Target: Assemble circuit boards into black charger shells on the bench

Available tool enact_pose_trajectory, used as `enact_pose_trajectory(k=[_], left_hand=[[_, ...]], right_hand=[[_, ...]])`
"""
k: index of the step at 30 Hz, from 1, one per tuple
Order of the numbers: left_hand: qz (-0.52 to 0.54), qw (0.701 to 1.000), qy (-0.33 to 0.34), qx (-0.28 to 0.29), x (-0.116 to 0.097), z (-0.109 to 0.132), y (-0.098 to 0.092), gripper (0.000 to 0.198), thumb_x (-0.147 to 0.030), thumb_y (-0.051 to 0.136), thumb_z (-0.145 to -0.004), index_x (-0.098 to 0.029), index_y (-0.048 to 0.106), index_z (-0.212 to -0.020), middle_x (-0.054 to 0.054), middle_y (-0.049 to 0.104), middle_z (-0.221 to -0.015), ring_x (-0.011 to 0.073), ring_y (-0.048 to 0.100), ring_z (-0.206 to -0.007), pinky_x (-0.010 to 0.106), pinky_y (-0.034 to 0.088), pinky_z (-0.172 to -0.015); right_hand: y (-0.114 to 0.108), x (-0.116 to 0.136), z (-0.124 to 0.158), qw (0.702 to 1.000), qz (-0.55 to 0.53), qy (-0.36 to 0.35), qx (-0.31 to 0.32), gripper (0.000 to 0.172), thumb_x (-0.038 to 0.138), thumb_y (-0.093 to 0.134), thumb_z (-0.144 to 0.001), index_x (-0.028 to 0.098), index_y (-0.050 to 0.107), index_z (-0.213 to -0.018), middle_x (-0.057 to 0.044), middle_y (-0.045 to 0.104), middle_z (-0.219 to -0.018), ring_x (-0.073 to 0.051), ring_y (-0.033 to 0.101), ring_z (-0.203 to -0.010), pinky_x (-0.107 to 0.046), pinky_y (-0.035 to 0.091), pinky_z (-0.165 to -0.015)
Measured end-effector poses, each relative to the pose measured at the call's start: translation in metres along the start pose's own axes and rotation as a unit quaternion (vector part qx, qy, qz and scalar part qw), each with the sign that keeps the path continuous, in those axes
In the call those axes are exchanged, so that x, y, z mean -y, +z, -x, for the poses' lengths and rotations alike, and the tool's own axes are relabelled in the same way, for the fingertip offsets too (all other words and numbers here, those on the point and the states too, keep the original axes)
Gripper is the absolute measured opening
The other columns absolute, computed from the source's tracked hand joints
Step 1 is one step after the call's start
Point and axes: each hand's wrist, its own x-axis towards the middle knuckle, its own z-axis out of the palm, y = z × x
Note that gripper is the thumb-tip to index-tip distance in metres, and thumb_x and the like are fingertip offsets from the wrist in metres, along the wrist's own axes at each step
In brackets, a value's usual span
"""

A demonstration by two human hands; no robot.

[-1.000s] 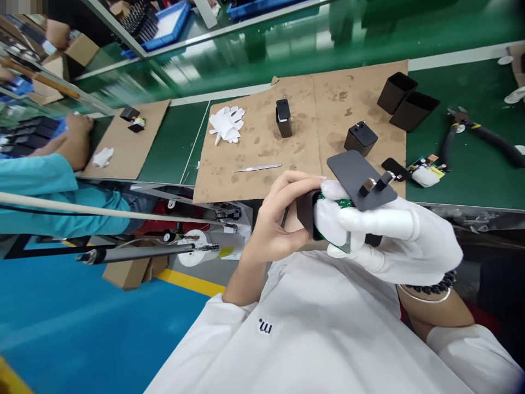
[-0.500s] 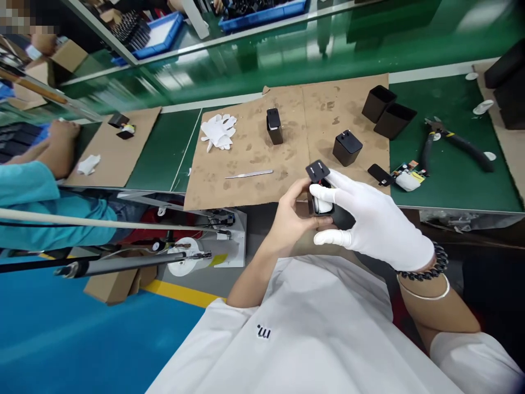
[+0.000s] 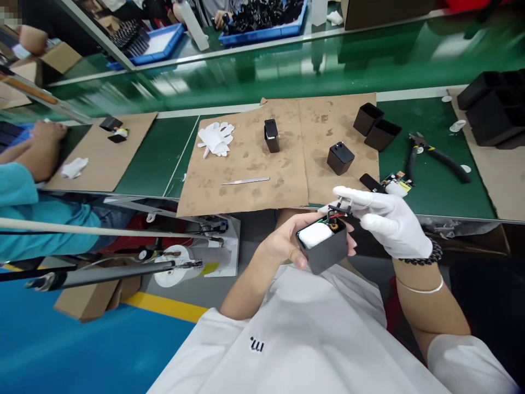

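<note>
My bare left hand [image 3: 283,241] is wrapped around an open black plastic charger housing [image 3: 330,251], tilted in front of my chest. Inside it lie a white block [image 3: 315,235] and a coppery coil with thin wires. In a white glove, my right hand [image 3: 388,221] pinches a black plug cover [image 3: 340,209] with metal prongs. Red and dark wires run from this cover into the housing. Beyond my right hand, a loose circuit board [image 3: 397,185] with a white block lies beside a black cover piece [image 3: 372,183].
A cardboard sheet [image 3: 241,202] carries two black chargers [image 3: 271,137], tweezers [image 3: 246,180] and a white glove [image 3: 216,138]. Black housings [image 3: 382,135] and cutting pliers [image 3: 438,156] are to the right; more housings [image 3: 498,112] stand farther right. A co-worker's arm [image 3: 45,150] rests at left.
The charger housing has come closer to my chest and turned, so its open top shows. My right hand has moved its cover aside, with wires now visible between them.
</note>
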Motion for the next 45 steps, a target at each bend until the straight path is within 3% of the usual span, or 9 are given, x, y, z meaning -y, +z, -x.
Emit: enact_pose_trajectory(k=[4, 7, 12, 15, 19, 24, 30, 39, 45], left_hand=[[-0.132, 0.987, 0.045, -0.081, -0.007, -0.002, 0.002, 0.077, -0.071, 0.086, -0.059, -0.02, 0.072, -0.115, 0.014, 0.078, -0.103, 0.0388, 0.075, -0.103, 0.049, 0.061, -0.089], [-0.308, 0.915, 0.136, -0.223, -0.002, -0.017, 0.002, 0.066, -0.055, 0.089, -0.068, -0.022, 0.066, -0.121, 0.01, 0.074, -0.114, 0.0287, 0.072, -0.106, 0.04, 0.059, -0.093], [-0.473, 0.771, 0.234, -0.357, 0.03, -0.066, -0.005, 0.05, -0.033, 0.083, -0.077, -0.022, 0.061, -0.12, 0.009, 0.072, -0.117, 0.0263, 0.068, -0.112, 0.039, 0.053, -0.098], [-0.516, 0.739, 0.21, -0.38, 0.046, -0.088, -0.011, 0.05, -0.026, 0.079, -0.078, -0.023, 0.058, -0.123, 0.01, 0.072, -0.121, 0.0278, 0.068, -0.115, 0.042, 0.049, -0.103], [-0.549, 0.719, 0.18, -0.385, 0.06, -0.096, -0.019, 0.049, -0.026, 0.076, -0.079, -0.022, 0.057, -0.124, 0.011, 0.072, -0.123, 0.0281, 0.067, -0.118, 0.049, 0.04, -0.116], [-0.55, 0.727, 0.15, -0.383, 0.062, -0.091, -0.023, 0.048, -0.021, 0.069, -0.082, -0.016, 0.054, -0.128, 0.016, 0.07, -0.127, 0.0305, 0.066, -0.122, 0.056, 0.028, -0.125], [-0.534, 0.797, 0.072, -0.273, 0.015, -0.049, -0.03, 0.053, -0.018, 0.071, -0.083, -0.022, 0.057, -0.134, 0.012, 0.066, -0.136, 0.0301, 0.061, -0.129, 0.049, 0.045, -0.115], [-0.555, 0.729, 0.098, -0.39, 0.003, -0.015, -0.078, 0.024, -0.02, 0.066, -0.089, -0.02, 0.071, -0.113, 0.009, 0.074, -0.115, 0.0243, 0.068, -0.111, 0.04, 0.052, -0.102], [-0.56, 0.716, 0.093, -0.405, 0.011, -0.021, -0.085, 0.017, -0.023, 0.066, -0.09, -0.021, 0.073, -0.105, 0.008, 0.076, -0.11, 0.0252, 0.067, -0.108, 0.042, 0.05, -0.102]], right_hand=[[0.006, 0.01, 0.001, 0.992, 0.071, 0.003, -0.106, 0.037, 0.04, 0.086, -0.078, 0.034, 0.078, -0.114, 0.0, 0.081, -0.108, -0.024, 0.078, -0.095, -0.037, 0.066, -0.086], [0.014, 0.019, 0.001, 0.966, 0.184, -0.003, -0.184, 0.027, 0.033, 0.084, -0.08, 0.029, 0.081, -0.106, -0.001, 0.081, -0.106, -0.025, 0.078, -0.094, -0.039, 0.065, -0.087], [0.017, 0.009, -0.011, 0.837, 0.47, -0.084, -0.267, 0.019, 0.029, 0.076, -0.087, 0.021, 0.08, -0.104, -0.007, 0.08, -0.104, -0.026, 0.076, -0.093, -0.04, 0.061, -0.088], [0.011, -0.005, -0.021, 0.756, 0.589, -0.057, -0.28, 0.017, 0.027, 0.074, -0.088, 0.018, 0.08, -0.102, -0.01, 0.08, -0.099, -0.029, 0.075, -0.09, -0.042, 0.059, -0.079], [0.006, -0.021, -0.029, 0.705, 0.657, -0.021, -0.264, 0.017, 0.03, 0.069, -0.091, 0.018, 0.079, -0.097, -0.012, 0.078, -0.09, -0.032, 0.072, -0.084, -0.043, 0.056, -0.071], [0.01, -0.05, -0.03, 0.733, 0.633, -0.081, -0.236, 0.027, 0.033, 0.065, -0.093, 0.016, 0.072, -0.112, -0.015, 0.076, -0.11, -0.031, 0.072, -0.099, -0.042, 0.058, -0.08], [0.002, -0.065, -0.027, 0.769, 0.586, -0.127, -0.219, 0.025, 0.032, 0.063, -0.095, 0.02, 0.07, -0.116, -0.009, 0.078, -0.099, -0.027, 0.075, -0.089, -0.038, 0.06, -0.076], [0.008, -0.063, -0.023, 0.798, 0.558, -0.109, -0.2, 0.019, 0.027, 0.063, -0.094, 0.021, 0.072, -0.109, -0.011, 0.076, -0.094, -0.029, 0.073, -0.088, -0.042, 0.061, -0.08], [0.006, -0.063, -0.023, 0.753, 0.572, -0.153, -0.287, 0.026, 0.028, 0.063, -0.095, 0.02, 0.07, -0.118, -0.013, 0.075, -0.103, -0.03, 0.071, -0.093, -0.043, 0.059, -0.081]])
